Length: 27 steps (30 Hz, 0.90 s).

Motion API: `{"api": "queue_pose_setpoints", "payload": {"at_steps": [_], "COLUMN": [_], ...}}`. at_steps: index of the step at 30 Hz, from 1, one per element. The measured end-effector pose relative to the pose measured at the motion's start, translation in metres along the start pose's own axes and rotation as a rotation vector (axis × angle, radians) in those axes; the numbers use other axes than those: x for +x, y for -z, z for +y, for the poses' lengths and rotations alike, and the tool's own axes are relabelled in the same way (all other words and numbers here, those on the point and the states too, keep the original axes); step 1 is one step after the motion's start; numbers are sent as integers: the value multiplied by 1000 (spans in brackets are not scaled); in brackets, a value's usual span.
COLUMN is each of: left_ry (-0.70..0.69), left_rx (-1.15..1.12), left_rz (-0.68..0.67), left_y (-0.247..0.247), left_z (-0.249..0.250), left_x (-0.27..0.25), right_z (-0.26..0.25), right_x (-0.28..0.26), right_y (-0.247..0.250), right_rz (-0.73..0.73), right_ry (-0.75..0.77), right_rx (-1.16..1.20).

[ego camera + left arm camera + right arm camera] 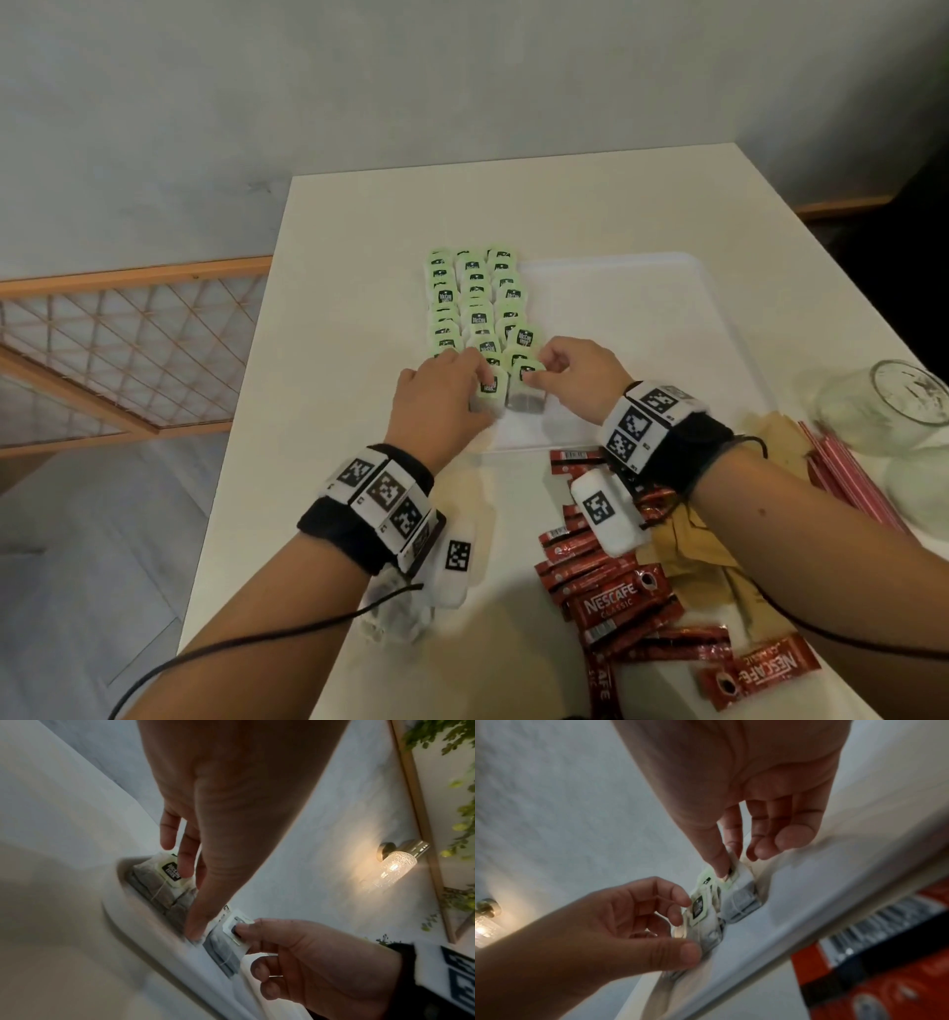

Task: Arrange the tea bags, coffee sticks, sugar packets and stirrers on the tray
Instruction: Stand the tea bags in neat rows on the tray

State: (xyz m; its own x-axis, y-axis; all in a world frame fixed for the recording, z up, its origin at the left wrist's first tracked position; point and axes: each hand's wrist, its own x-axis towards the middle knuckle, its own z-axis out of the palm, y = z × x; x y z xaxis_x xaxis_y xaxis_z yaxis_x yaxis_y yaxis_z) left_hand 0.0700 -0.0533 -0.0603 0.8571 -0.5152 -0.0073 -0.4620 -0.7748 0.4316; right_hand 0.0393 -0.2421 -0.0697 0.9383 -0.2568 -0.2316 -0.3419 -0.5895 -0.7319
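Here, at the near left corner of the tray (667, 267), each hand pinches one tea bag: left hand (436, 401) beside right hand (575, 375), bags (525, 398) side by side, long axes running away along the rows.

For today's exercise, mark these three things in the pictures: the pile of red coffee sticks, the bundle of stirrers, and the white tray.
coffee sticks (613, 606), head view, on the face of a red Nescafe sachet.
stirrers (842, 475), head view, mid-length of the red-striped bundle.
tray (642, 329), head view, on its bare floor.
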Motion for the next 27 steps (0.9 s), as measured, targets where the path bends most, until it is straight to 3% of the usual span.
{"api": "queue_pose_setpoints", "payload": {"at_steps": [3, 13, 19, 27], "left_ry": [-19, 34, 45, 47], "left_rx": [91, 3, 6, -21], "left_rz": [-37, -54, -12, -42], "left_y": [1, -4, -8, 16], "left_z": [1, 4, 3, 6], "left_x": [2, 8, 7, -6], "right_z": [5, -5, -9, -20], "right_x": [-1, 7, 11, -6], "right_y": [1, 1, -1, 9], "right_rz": [6, -23, 11, 43], "right_ry": [-47, -201, -118, -25], "right_rx": [17, 203, 324, 220]}}
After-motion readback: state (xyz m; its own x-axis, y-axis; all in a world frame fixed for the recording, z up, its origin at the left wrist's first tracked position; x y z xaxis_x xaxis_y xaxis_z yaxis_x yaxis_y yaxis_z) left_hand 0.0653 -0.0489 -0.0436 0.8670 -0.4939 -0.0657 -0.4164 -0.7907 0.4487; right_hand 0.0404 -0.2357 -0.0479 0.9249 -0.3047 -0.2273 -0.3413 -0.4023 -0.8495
